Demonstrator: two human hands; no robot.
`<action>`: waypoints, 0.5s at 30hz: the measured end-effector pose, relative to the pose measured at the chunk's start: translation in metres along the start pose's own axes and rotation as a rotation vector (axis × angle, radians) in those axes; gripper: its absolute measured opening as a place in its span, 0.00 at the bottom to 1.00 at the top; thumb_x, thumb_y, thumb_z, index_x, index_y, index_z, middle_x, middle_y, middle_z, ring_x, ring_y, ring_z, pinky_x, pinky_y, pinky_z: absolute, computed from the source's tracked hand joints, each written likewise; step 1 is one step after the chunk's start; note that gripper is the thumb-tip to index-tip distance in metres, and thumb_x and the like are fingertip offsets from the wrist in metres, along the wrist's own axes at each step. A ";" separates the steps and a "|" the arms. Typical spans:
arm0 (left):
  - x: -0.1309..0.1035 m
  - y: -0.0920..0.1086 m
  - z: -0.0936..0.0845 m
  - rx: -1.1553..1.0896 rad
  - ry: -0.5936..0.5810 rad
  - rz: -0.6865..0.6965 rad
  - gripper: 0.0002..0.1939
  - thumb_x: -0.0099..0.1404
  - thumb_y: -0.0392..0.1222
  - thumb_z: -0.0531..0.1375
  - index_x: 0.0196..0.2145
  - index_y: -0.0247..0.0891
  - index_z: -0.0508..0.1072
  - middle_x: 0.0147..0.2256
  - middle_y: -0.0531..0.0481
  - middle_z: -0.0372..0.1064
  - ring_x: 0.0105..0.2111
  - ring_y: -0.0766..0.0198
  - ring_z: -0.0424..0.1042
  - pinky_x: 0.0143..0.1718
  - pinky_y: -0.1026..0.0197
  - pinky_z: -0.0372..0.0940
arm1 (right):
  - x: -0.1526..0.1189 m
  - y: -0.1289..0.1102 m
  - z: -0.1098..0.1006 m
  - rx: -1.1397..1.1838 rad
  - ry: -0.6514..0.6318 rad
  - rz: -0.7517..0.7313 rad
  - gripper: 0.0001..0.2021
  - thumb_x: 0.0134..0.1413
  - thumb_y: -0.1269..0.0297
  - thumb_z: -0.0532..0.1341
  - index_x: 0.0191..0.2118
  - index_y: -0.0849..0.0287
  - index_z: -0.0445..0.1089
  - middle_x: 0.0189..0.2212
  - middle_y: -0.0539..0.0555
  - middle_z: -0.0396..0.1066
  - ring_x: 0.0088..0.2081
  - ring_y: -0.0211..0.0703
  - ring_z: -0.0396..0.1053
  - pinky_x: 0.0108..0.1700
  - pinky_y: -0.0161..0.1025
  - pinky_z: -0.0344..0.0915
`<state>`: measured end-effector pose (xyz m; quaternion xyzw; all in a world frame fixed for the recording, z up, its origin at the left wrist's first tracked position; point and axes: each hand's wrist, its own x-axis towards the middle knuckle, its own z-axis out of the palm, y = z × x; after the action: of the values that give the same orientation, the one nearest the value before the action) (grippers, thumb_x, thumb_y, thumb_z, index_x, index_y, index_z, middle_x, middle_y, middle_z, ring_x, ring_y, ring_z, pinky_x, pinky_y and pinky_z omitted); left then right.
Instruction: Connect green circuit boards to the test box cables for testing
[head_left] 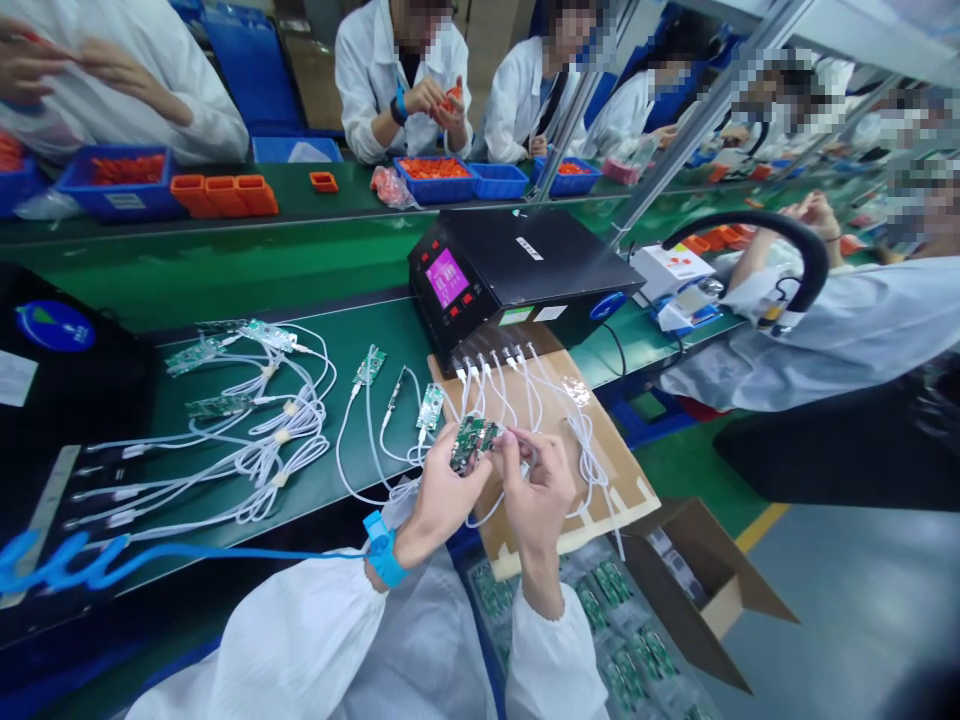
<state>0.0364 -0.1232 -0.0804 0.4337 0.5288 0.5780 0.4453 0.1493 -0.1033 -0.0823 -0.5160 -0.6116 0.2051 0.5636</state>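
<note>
My left hand (442, 492), with a blue wrist strap (385, 548) at the wrist, grips a green circuit board (474, 440) by its edge. At the board's right edge, my right hand (536, 485) pinches the end of a white cable (527, 452); whether its plug sits in the board is hidden by the fingers. Just beyond the hands stands a black test box (517, 265) with a lit pink screen (447, 277) and several white cables plugged along its front. Left of my hands, a green circuit board (430, 407) lies wired on the bench.
Bundled white cables (281, 450) and more boards cover the green bench (180, 400) at left. Cardboard (600, 430) lies under the cables. Trays of boards (637, 650) and an open carton (697, 590) are below right. Co-workers sit across, near blue bins (437, 190).
</note>
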 end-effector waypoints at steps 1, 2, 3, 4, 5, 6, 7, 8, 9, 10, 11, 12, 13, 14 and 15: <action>0.000 0.000 -0.001 0.018 0.001 0.013 0.10 0.67 0.36 0.62 0.45 0.38 0.79 0.44 0.45 0.75 0.40 0.60 0.74 0.44 0.61 0.68 | 0.000 0.000 0.000 0.006 -0.002 -0.003 0.07 0.67 0.61 0.64 0.44 0.57 0.78 0.37 0.53 0.73 0.37 0.40 0.76 0.43 0.41 0.74; 0.000 0.001 -0.001 0.034 0.006 0.027 0.09 0.67 0.36 0.62 0.44 0.38 0.79 0.44 0.45 0.75 0.41 0.60 0.74 0.44 0.61 0.68 | 0.000 0.000 0.000 0.013 -0.007 -0.004 0.07 0.67 0.61 0.64 0.43 0.57 0.77 0.38 0.53 0.73 0.37 0.40 0.76 0.43 0.40 0.74; 0.000 0.001 -0.002 0.048 0.014 0.038 0.09 0.67 0.36 0.62 0.43 0.38 0.79 0.44 0.45 0.75 0.40 0.60 0.73 0.44 0.61 0.68 | 0.001 0.000 -0.001 0.019 -0.014 -0.003 0.07 0.67 0.61 0.64 0.43 0.57 0.77 0.38 0.53 0.73 0.37 0.39 0.76 0.42 0.40 0.74; 0.000 0.002 -0.002 0.058 0.021 0.047 0.08 0.66 0.35 0.62 0.42 0.38 0.79 0.43 0.46 0.74 0.40 0.60 0.73 0.44 0.61 0.68 | 0.001 0.000 -0.001 0.021 -0.021 -0.002 0.07 0.67 0.61 0.64 0.42 0.58 0.76 0.38 0.53 0.72 0.36 0.39 0.76 0.42 0.40 0.74; 0.000 0.002 -0.002 0.061 0.026 0.053 0.08 0.66 0.35 0.62 0.42 0.38 0.80 0.42 0.46 0.74 0.39 0.60 0.73 0.44 0.61 0.68 | 0.002 -0.001 -0.001 0.017 -0.027 -0.001 0.07 0.67 0.60 0.64 0.42 0.58 0.76 0.37 0.53 0.72 0.36 0.39 0.76 0.41 0.39 0.74; 0.000 0.002 -0.002 0.057 0.026 0.056 0.08 0.66 0.35 0.62 0.42 0.38 0.80 0.41 0.46 0.74 0.39 0.60 0.73 0.44 0.61 0.68 | 0.003 -0.001 -0.001 0.008 -0.034 -0.001 0.08 0.67 0.60 0.64 0.41 0.58 0.76 0.37 0.53 0.72 0.36 0.39 0.76 0.41 0.39 0.74; 0.000 0.002 -0.001 0.041 0.025 0.056 0.08 0.66 0.35 0.62 0.42 0.38 0.80 0.41 0.46 0.74 0.40 0.60 0.73 0.44 0.61 0.68 | 0.003 -0.001 0.000 -0.006 -0.040 -0.003 0.08 0.67 0.59 0.64 0.41 0.58 0.76 0.37 0.53 0.72 0.36 0.40 0.75 0.41 0.39 0.74; 0.001 0.002 -0.001 0.018 0.023 0.053 0.08 0.66 0.35 0.63 0.42 0.39 0.80 0.42 0.46 0.74 0.41 0.60 0.73 0.45 0.61 0.68 | 0.004 0.000 0.000 -0.018 -0.042 -0.007 0.08 0.67 0.59 0.64 0.41 0.58 0.76 0.36 0.53 0.72 0.36 0.40 0.75 0.40 0.40 0.74; 0.002 0.003 -0.001 -0.003 0.023 0.050 0.09 0.65 0.35 0.63 0.43 0.39 0.80 0.43 0.46 0.74 0.42 0.59 0.74 0.46 0.61 0.69 | 0.004 0.000 0.001 -0.027 -0.044 -0.012 0.08 0.67 0.58 0.64 0.41 0.57 0.77 0.36 0.53 0.72 0.36 0.40 0.75 0.41 0.40 0.74; 0.002 0.003 0.000 -0.016 0.026 0.049 0.10 0.65 0.35 0.63 0.44 0.39 0.80 0.44 0.46 0.73 0.43 0.59 0.74 0.47 0.61 0.69 | 0.005 0.000 0.001 -0.031 -0.044 -0.014 0.09 0.67 0.58 0.64 0.41 0.57 0.77 0.36 0.53 0.72 0.36 0.40 0.75 0.41 0.40 0.74; 0.003 0.004 0.000 -0.021 0.030 0.050 0.11 0.64 0.34 0.62 0.44 0.39 0.80 0.44 0.45 0.73 0.44 0.58 0.74 0.48 0.60 0.70 | 0.005 0.000 0.001 -0.032 -0.043 -0.017 0.09 0.67 0.58 0.64 0.41 0.57 0.77 0.36 0.53 0.72 0.36 0.40 0.75 0.41 0.40 0.74; 0.002 0.006 -0.001 -0.021 0.034 0.051 0.11 0.64 0.32 0.62 0.43 0.39 0.80 0.44 0.45 0.72 0.44 0.58 0.74 0.49 0.59 0.70 | 0.006 0.000 0.001 -0.035 -0.041 -0.022 0.09 0.67 0.58 0.64 0.42 0.57 0.77 0.36 0.53 0.72 0.36 0.40 0.75 0.41 0.41 0.74; 0.001 0.007 -0.001 -0.021 0.034 0.051 0.11 0.63 0.31 0.61 0.42 0.38 0.80 0.44 0.45 0.72 0.45 0.57 0.74 0.50 0.58 0.71 | 0.006 -0.001 0.000 -0.044 -0.039 -0.032 0.09 0.66 0.58 0.64 0.42 0.57 0.77 0.36 0.53 0.72 0.35 0.40 0.75 0.40 0.41 0.73; 0.000 0.009 0.000 -0.028 0.033 0.049 0.11 0.63 0.31 0.61 0.41 0.38 0.80 0.45 0.44 0.72 0.46 0.56 0.74 0.51 0.57 0.71 | 0.006 -0.001 -0.002 -0.063 -0.038 -0.046 0.09 0.66 0.57 0.64 0.42 0.57 0.77 0.36 0.53 0.73 0.35 0.41 0.75 0.39 0.42 0.73; -0.003 0.010 0.000 -0.043 0.028 0.044 0.11 0.63 0.31 0.61 0.41 0.38 0.80 0.45 0.43 0.72 0.47 0.55 0.74 0.52 0.55 0.71 | 0.006 -0.001 -0.003 -0.088 -0.033 -0.068 0.09 0.65 0.57 0.65 0.41 0.57 0.78 0.35 0.54 0.73 0.34 0.41 0.74 0.38 0.42 0.72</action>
<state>0.0365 -0.1261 -0.0709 0.4276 0.5127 0.6047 0.4343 0.1528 -0.0998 -0.0783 -0.5156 -0.6465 0.1675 0.5367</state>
